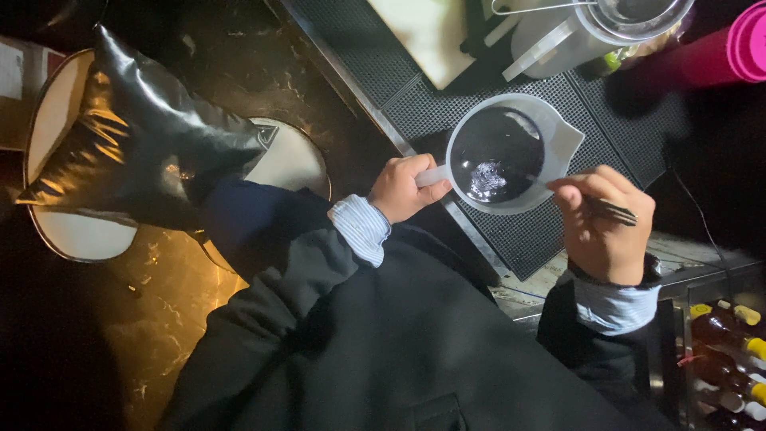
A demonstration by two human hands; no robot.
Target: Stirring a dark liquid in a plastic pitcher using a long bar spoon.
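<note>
At frame centre, my left hand (403, 187) clenches the jug (503, 152) handle, right hand (604, 215) pinching a stirrer (610, 210); brisk stirring could slop liquid.

Translucent white jug (511, 152) of dark liquid, black ribbed mat (527, 231), blue-striped cuffs (363, 227), pink cup (734, 48), shiny black bag (136, 136)

Black ribbed rubber mat (519, 231) covers the counter. Pale cutting board (423, 36) at top centre; beside it a larger clear plastic jug (582, 36) with a metal strainer (630, 12) on its rim. Pink cylindrical container (730, 52) at top right. Brown bottles with yellow caps (730, 351) racked lower right. Shiny black cushion (136, 136) on round stool (56, 231), far left.
</note>
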